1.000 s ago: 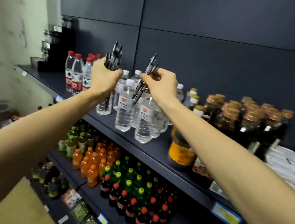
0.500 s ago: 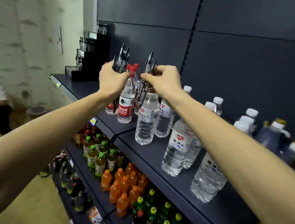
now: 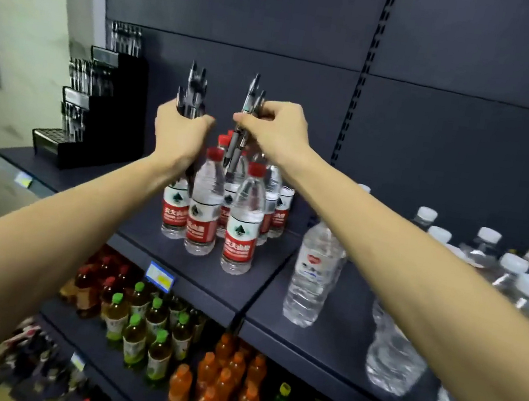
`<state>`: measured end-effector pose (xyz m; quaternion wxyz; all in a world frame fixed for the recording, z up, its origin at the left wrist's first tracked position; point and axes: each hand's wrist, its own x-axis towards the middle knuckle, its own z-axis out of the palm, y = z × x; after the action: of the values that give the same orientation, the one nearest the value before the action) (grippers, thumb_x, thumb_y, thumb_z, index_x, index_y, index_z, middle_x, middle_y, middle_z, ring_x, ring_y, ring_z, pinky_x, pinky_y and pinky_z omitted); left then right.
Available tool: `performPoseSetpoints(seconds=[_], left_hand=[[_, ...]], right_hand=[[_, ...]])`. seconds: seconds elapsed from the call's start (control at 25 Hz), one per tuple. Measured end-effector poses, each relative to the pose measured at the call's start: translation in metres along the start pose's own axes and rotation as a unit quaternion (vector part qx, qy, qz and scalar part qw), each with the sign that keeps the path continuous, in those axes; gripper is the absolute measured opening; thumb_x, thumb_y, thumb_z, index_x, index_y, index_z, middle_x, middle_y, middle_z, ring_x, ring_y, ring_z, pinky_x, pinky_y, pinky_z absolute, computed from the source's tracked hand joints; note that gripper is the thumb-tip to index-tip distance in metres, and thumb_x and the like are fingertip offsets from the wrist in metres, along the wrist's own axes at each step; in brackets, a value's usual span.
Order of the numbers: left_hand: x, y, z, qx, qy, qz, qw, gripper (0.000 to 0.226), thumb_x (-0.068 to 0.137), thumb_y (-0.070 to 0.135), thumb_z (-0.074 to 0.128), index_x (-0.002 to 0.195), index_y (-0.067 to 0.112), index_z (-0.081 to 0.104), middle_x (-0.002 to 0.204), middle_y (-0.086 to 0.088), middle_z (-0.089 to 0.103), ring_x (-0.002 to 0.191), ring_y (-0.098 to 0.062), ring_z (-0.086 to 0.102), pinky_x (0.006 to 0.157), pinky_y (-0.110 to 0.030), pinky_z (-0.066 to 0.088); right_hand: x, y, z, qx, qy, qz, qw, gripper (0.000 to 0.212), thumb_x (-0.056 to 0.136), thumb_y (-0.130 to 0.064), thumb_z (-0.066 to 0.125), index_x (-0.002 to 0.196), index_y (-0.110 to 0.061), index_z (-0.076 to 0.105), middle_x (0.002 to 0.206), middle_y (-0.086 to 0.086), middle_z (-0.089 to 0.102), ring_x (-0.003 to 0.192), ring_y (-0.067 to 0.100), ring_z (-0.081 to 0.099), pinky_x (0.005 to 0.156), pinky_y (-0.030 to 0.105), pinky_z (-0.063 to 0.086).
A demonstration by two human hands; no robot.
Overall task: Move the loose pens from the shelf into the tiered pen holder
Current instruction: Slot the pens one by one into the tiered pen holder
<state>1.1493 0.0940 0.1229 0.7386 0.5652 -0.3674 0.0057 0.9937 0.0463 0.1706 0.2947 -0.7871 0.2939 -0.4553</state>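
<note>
Both hands were clamped on pens — left hand (image 3: 180, 130) fisted round an upright bundle (image 3: 192, 93), right hand (image 3: 274, 130) pinching a few pens (image 3: 246, 119) that slanted tip-down. Both were raised above the red-capped bottles (image 3: 208, 206), probably to clear the caps. Holder (image 3: 99, 109) stood at the shelf's (image 3: 156, 236) far left, well apart, tiers partly filled.

Shop aisle: dark metal gondola shelves (image 3: 321, 341) with slotted uprights, blue-yellow price tag (image 3: 160, 275) on shelf edge, rows of red-labelled clear plastic water bottles (image 3: 241, 227), orange and green-capped drink bottles (image 3: 150, 327) below.
</note>
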Motion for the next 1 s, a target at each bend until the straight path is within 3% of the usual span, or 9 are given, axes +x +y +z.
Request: performPoseSetpoints(seconds=[0.08,0.2,0.4,0.48,0.64,0.8,0.88,1.0], left_hand=[[0.027,-0.011,-0.022,-0.005,-0.002,-0.009,1.0,0.013,0.071,0.018,0.074,0.079,0.01,0.069,0.076,0.002,0.069,0.067,-0.01,0.059,0.061,-0.036,0.056],[0.061,-0.034,-0.059,0.012,-0.022,-0.01,1.0,0.011,0.068,0.023,0.071,0.068,0.021,0.06,0.069,0.006,0.064,0.066,-0.014,0.057,0.063,-0.033,0.051],[0.108,-0.071,-0.107,0.047,-0.027,0.011,0.998,0.019,0.076,0.022,0.073,0.066,0.026,0.057,0.068,0.009,0.063,0.07,-0.015,0.058,0.078,-0.043,0.056],[0.133,-0.088,-0.124,0.065,-0.015,0.022,0.998,0.021,0.078,0.021,0.073,0.067,0.027,0.056,0.069,0.009,0.062,0.073,-0.017,0.058,0.082,-0.043,0.055],[0.183,-0.127,-0.148,0.087,-0.024,0.034,0.995,0.016,0.075,0.024,0.07,0.068,0.024,0.055,0.066,0.006,0.062,0.068,-0.021,0.059,0.076,-0.049,0.058],[0.229,-0.162,-0.162,0.098,-0.046,0.035,0.994,0.013,0.076,0.02,0.07,0.071,0.02,0.058,0.069,0.0,0.065,0.068,-0.027,0.062,0.076,-0.053,0.058],[0.25,-0.182,-0.169,0.108,-0.053,0.035,0.992,0.012,0.079,0.02,0.072,0.079,0.014,0.062,0.077,-0.005,0.07,0.078,-0.031,0.067,0.08,-0.05,0.058],[0.275,-0.208,-0.175,0.109,-0.071,0.045,0.99,0.017,0.086,0.019,0.076,0.08,0.021,0.06,0.078,0.006,0.066,0.08,-0.02,0.064,0.08,-0.036,0.053]], right_hand=[[0.012,-0.007,0.03,-0.003,0.007,0.008,1.0,0.021,0.083,-0.027,0.083,0.069,-0.016,0.071,0.055,-0.011,0.06,0.046,-0.003,0.05,0.054,0.016,0.042],[0.025,-0.012,0.084,-0.012,0.009,0.03,0.999,0.019,0.084,-0.025,0.082,0.073,-0.013,0.073,0.055,-0.011,0.059,0.039,-0.006,0.048,0.048,0.011,0.038],[0.061,-0.02,0.179,-0.017,0.026,0.043,0.999,0.027,0.081,-0.027,0.083,0.065,-0.01,0.068,0.064,0.001,0.068,0.07,0.017,0.069,0.074,0.033,0.06],[0.076,-0.026,0.218,-0.022,0.027,0.044,0.998,0.028,0.081,-0.028,0.082,0.064,-0.012,0.066,0.07,0.003,0.071,0.079,0.023,0.073,0.074,0.037,0.061],[0.111,-0.028,0.281,-0.066,0.031,0.042,0.996,0.029,0.084,-0.025,0.079,0.064,-0.018,0.059,0.076,0.005,0.069,0.077,0.025,0.07,0.054,0.026,0.044],[0.155,-0.016,0.34,-0.069,0.039,0.074,0.994,0.025,0.081,-0.029,0.082,0.081,-0.017,0.06,0.095,0.011,0.073,0.087,0.027,0.071,0.059,0.026,0.042],[0.169,-0.006,0.368,-0.059,0.041,0.095,0.993,0.028,0.083,-0.028,0.081,0.075,-0.017,0.057,0.09,0.009,0.071,0.082,0.026,0.069,0.062,0.029,0.046],[0.18,0.007,0.398,-0.045,0.053,0.105,0.992,0.03,0.087,-0.025,0.079,0.07,-0.008,0.06,0.075,0.005,0.066,0.07,0.02,0.061,0.062,0.032,0.049]])
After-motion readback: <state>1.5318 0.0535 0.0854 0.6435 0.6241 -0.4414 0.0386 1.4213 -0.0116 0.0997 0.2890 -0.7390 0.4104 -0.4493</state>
